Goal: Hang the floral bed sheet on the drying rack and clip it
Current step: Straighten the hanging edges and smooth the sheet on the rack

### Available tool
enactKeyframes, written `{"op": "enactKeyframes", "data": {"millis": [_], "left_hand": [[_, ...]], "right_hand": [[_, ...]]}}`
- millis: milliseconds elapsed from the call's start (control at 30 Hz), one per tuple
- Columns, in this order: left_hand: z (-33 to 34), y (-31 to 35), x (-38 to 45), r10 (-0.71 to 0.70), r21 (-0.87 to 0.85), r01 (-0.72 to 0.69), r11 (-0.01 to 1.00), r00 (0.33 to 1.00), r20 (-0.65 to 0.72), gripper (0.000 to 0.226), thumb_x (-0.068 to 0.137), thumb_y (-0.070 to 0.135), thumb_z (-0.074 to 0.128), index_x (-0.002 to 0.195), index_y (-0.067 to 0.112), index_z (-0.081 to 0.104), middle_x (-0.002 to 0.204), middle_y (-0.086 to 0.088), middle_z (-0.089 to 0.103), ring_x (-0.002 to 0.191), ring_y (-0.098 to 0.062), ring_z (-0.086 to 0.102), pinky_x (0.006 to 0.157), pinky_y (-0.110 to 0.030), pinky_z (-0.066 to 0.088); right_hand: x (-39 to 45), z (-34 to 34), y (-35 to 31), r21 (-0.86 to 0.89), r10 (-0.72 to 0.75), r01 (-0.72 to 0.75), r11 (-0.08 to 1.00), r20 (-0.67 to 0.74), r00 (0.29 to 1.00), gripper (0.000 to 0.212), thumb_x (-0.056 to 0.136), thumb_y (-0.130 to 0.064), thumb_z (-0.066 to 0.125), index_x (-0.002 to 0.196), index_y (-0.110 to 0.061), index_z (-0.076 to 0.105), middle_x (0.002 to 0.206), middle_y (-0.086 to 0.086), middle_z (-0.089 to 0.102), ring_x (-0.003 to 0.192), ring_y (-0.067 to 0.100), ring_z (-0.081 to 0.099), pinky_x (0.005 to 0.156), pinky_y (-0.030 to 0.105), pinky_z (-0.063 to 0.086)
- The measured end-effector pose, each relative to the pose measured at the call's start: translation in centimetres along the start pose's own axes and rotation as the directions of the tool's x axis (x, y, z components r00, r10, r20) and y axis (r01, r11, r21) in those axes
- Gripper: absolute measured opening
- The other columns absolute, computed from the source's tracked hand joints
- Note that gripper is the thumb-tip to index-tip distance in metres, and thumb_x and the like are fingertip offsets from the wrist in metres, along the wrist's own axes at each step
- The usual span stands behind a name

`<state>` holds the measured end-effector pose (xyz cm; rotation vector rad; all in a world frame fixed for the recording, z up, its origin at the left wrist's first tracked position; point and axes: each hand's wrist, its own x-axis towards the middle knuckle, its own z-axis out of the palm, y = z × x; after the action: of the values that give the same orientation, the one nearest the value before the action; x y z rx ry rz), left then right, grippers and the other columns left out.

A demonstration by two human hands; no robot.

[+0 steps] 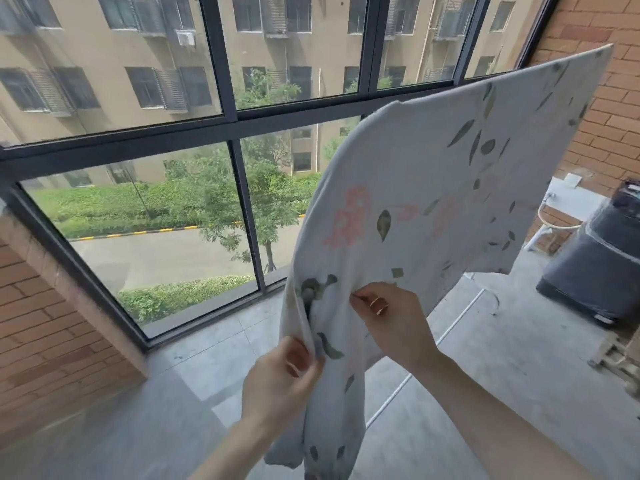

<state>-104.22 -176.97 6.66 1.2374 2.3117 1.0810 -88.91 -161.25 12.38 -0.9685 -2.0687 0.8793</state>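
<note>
Hands, left [284, 372] and right [388, 320], pinch the floral sheet [433, 188], maybe already over the rack [460, 313]. Next: spread, then clip.

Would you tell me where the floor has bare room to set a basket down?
Bare floor lies between the window frame and the floral bed sheet. It is crowded right, by the rack's white bar and dark bin.

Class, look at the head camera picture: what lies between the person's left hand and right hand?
Only the floral bed sheet. In the head view, a bunched, folded stretch of it runs between the left hand, pinching the edge, and the right hand, pinching higher up.
</note>
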Motion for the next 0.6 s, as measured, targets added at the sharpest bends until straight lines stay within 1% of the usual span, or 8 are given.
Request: {"op": "enactKeyframes", "data": {"millis": [100, 200, 300, 400, 433, 500, 567, 600], "left_hand": [[-0.3, -0.7, 0.0, -0.057, 0.031, 0.061, 0.998, 0.993, -0.107, 0.031, 0.080, 0.059, 0.073, 0.085, 0.034, 0.056, 0.083, 0.024, 0.067, 0.067, 0.000, 0.064, 0.058, -0.031, 0.053], [-2.3, 0.3, 0.3, 0.015, -0.073, -0.034, 0.997, 0.968, -0.251, 0.013, 0.091, 0.035, 0.076, 0.083, 0.035, 0.065, 0.085, 0.016, 0.068, 0.070, -0.008, 0.066, 0.056, -0.027, 0.048], [-4.6, 1.6, 1.5, 0.039, -0.054, -0.063, 0.997, 0.929, -0.367, 0.017, 0.094, 0.029, 0.071, 0.077, 0.029, 0.071, 0.080, 0.011, 0.069, 0.069, -0.011, 0.066, 0.056, -0.024, 0.047], [-5.9, 1.5, 3.7, -0.165, -0.092, 0.139, 0.986, 0.887, -0.431, 0.023, 0.097, 0.031, 0.065, 0.076, 0.024, 0.069, 0.071, 0.008, 0.069, 0.068, -0.016, 0.067, 0.061, -0.033, 0.052], [-6.0, 1.4, 4.2, -0.201, 0.011, 0.225, 0.974, 0.890, -0.410, 0.023, 0.096, 0.035, 0.063, 0.076, 0.024, 0.067, 0.072, 0.009, 0.068, 0.074, -0.020, 0.068, 0.064, -0.035, 0.053], [-6.3, 2.3, 4.8, -0.245, 0.250, 0.337, 0.908, 0.909, -0.338, 0.017, 0.091, 0.038, 0.063, 0.077, 0.031, 0.064, 0.083, 0.013, 0.064, 0.086, -0.022, 0.067, 0.068, -0.035, 0.051], [-7.5, 4.9, 5.0, -0.214, 0.220, 0.297, 0.929, 0.917, -0.335, 0.005, 0.087, 0.033, 0.070, 0.088, 0.037, 0.066, 0.093, 0.013, 0.061, 0.083, -0.018, 0.063, 0.069, -0.032, 0.047], [-8.3, 6.9, 4.9, -0.169, 0.114, 0.221, 0.968, 0.922, -0.349, 0.015, 0.087, 0.028, 0.072, 0.098, 0.038, 0.069, 0.095, 0.011, 0.061, 0.076, -0.015, 0.061, 0.068, -0.030, 0.047]], "right_hand": [[-0.7, 0.5, 0.9, 0.018, 0.056, -0.057, 0.998, 0.056, 0.997, 0.008, 0.084, -0.042, 0.073, 0.087, -0.036, 0.069, 0.082, -0.017, 0.071, 0.070, 0.011, 0.068, 0.072, 0.041, 0.059], [-1.7, 0.3, 1.8, 0.059, 0.079, -0.088, 0.994, 0.148, 0.986, 0.036, 0.074, -0.057, 0.078, 0.099, -0.039, 0.061, 0.095, -0.017, 0.067, 0.077, 0.011, 0.067, 0.073, 0.038, 0.059], [-1.4, 0.1, 2.0, 0.075, 0.013, -0.030, 0.997, 0.214, 0.977, 0.047, 0.069, -0.067, 0.080, 0.104, -0.043, 0.061, 0.098, -0.019, 0.065, 0.081, 0.010, 0.065, 0.071, 0.028, 0.058], [0.4, -0.4, 2.4, 0.077, -0.105, 0.090, 0.993, 0.226, 0.969, 0.019, 0.078, -0.057, 0.077, 0.089, -0.045, 0.067, 0.087, -0.020, 0.069, 0.074, 0.009, 0.067, 0.067, 0.022, 0.055], [0.9, -0.6, 2.7, 0.080, -0.139, 0.122, 0.989, 0.251, 0.958, 0.010, 0.082, -0.050, 0.076, 0.082, -0.047, 0.066, 0.085, -0.022, 0.069, 0.073, 0.008, 0.067, 0.067, 0.021, 0.053], [1.6, -1.5, 3.7, 0.088, -0.190, 0.172, 0.981, 0.303, 0.934, 0.018, 0.085, -0.036, 0.077, 0.075, -0.047, 0.066, 0.081, -0.024, 0.070, 0.072, 0.008, 0.067, 0.068, 0.023, 0.054], [2.2, -2.9, 4.5, 0.101, -0.209, 0.186, 0.977, 0.335, 0.919, 0.016, 0.086, -0.029, 0.078, 0.077, -0.041, 0.071, 0.080, -0.021, 0.071, 0.072, 0.009, 0.068, 0.069, 0.027, 0.057], [2.6, -3.8, 4.7, 0.115, -0.223, 0.195, 0.974, 0.345, 0.912, 0.014, 0.086, -0.027, 0.077, 0.079, -0.038, 0.072, 0.081, -0.019, 0.071, 0.073, 0.010, 0.068, 0.069, 0.028, 0.058]]}}
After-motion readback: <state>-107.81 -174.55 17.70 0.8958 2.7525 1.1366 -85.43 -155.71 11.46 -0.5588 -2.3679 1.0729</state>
